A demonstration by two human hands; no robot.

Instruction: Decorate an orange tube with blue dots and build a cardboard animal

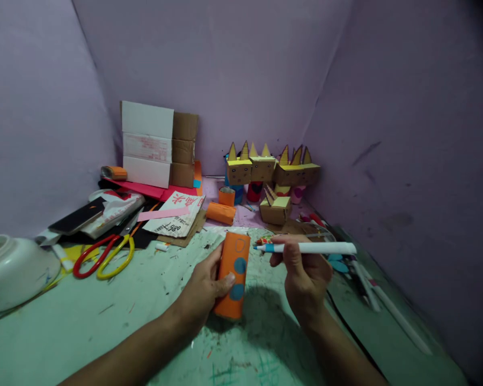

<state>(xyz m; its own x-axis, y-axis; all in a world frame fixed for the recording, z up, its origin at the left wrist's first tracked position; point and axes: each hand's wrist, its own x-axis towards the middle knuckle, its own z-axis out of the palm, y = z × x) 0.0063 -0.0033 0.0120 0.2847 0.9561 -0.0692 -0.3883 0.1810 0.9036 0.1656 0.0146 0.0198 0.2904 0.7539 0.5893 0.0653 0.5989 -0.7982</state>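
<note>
Orange paper-covered tube (238, 278) held over the green tabletop (153, 305), clasped in the left hand (203, 281) with thumb across its face. On that face, two filled blue dots (240, 265) and, beyond them, one unfilled rounded outline (240, 245). Just right of the outline, a white-barrelled blue marker (322, 247), uncapped, pinched in the right hand (306, 279); hands apart. Probably best to brace the curved wall firmly, follow the edge first, then fill inward with light, even strokes, keeping fingers off possibly wet ink. Farther back, two more orange tubes (220, 213) and horned cardboard boxes (239, 173); leftward, red-and-yellow-handled scissors (132, 252).
</note>
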